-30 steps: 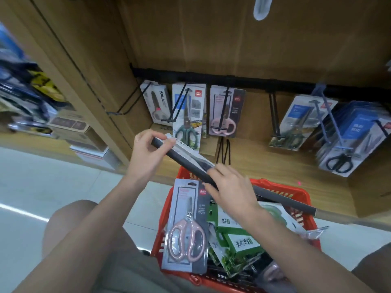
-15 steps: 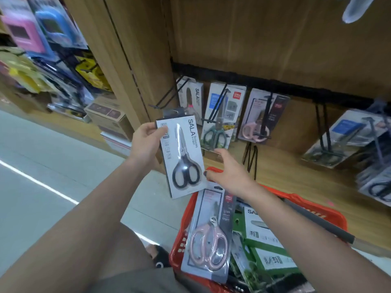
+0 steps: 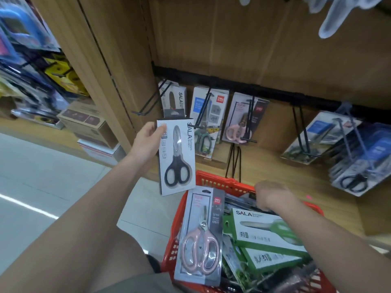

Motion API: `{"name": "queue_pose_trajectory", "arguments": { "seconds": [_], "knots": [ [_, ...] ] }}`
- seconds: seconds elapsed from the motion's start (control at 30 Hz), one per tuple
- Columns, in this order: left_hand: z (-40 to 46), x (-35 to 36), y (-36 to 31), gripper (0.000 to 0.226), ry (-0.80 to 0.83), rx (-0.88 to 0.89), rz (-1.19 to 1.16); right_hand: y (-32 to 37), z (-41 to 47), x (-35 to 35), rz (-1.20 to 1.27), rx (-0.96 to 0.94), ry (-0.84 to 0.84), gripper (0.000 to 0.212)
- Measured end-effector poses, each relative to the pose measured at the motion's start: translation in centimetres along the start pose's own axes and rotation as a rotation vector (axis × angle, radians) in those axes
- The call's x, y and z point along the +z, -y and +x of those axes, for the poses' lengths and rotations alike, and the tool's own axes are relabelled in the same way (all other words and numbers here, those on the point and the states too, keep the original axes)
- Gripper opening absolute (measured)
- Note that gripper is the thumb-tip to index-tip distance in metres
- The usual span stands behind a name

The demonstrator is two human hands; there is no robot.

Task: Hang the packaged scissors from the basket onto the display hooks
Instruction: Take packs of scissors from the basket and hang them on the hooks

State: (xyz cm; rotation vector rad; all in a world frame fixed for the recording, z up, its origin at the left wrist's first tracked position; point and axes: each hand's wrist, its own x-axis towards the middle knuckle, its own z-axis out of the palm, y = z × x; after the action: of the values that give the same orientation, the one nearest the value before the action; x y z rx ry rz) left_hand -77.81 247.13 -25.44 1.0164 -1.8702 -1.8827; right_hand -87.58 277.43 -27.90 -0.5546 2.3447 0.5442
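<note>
A tall wooden display panel (image 3: 264,45) filled the back of the view, crossed by one black rail (image 3: 243,89) carrying the wire hooks (image 3: 148,102). The leftmost hook stood bare at its tip. On the left stretch of the rail, three hooks each showed a packet: a white SALA pack (image 3: 177,98), a blue-and-white pack (image 3: 208,121) and a pink-handled pack (image 3: 243,119). Further right hung several more packs, blurred, so I could not count them. One red basket (image 3: 213,182) sat low in front of the wooden shelf base (image 3: 296,176), holding one pink scissors pack (image 3: 201,237) leaning on its left wall, two green SALA boxes (image 3: 266,231), and darker packets beneath that could not be counted.

Two bare arms reached forward. The left hand (image 3: 148,138) held the black-handled scissors pack (image 3: 176,155) upright by its left edge, thumb over the front, raised above the basket and just below the bare hook. The right hand (image 3: 268,195) was down inside the basket's far end, its fingers hidden, so its grip could not be told.

To the left lay pale floor tiles (image 3: 42,176), a stack of cardboard boxes (image 3: 88,125) and a blurred rack of coloured goods (image 3: 27,60).
</note>
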Motion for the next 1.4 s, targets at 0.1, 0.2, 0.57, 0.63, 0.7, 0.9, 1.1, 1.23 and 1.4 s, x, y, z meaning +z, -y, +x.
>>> {"name": "queue_pose_trajectory", "arguments": {
  "seconds": [0.1, 0.2, 0.57, 0.63, 0.7, 0.9, 1.1, 1.23, 1.4],
  "knots": [
    [0.1, -0.5, 0.0, 0.017, -0.041, -0.005, 0.007, 0.6, -1.0, -1.0, -0.03, -0.009, -0.028, 0.016],
    [0.3, -1.2, -0.2, 0.021, -0.076, -0.008, 0.037, 1.5, -2.7, -3.7, -0.046, -0.071, -0.172, 0.017],
    [0.7, -4.0, -0.6, 0.024, -0.188, -0.04, 0.031, 7.5, -6.1, -11.2, 0.48, -0.647, -0.521, 0.046],
    [0.9, -4.5, -0.6, 0.023, -0.189, -0.018, 0.052, 8.7, -5.7, -11.2, 0.625, -0.729, -0.532, 0.046],
    [1.3, -4.9, -0.3, 0.024, -0.183, 0.013, 0.098, 9.8, -5.0, -11.1, 0.749, -0.782, -0.533, 0.04],
    [2.1, -5.2, -0.1, 0.027, -0.134, -0.019, 0.135, 12.1, -1.6, -10.3, 1.169, -0.781, -0.302, 0.023],
    [3.1, -6.1, -0.4, 0.023, -0.133, -0.083, 0.071, 14.8, 1.7, -9.4, 1.563, -0.656, -0.077, 0.016],
    [3.8, -6.3, 0.0, 0.023, -0.108, -0.104, 0.033, 17.1, 2.7, -10.3, 1.624, -0.647, -0.01, 0.015],
    [4.6, -7.0, 0.6, 0.024, -0.104, -0.131, 0.043, 18.8, 3.7, -11.2, 1.649, -0.622, 0.077, 0.017]
  ]
}}
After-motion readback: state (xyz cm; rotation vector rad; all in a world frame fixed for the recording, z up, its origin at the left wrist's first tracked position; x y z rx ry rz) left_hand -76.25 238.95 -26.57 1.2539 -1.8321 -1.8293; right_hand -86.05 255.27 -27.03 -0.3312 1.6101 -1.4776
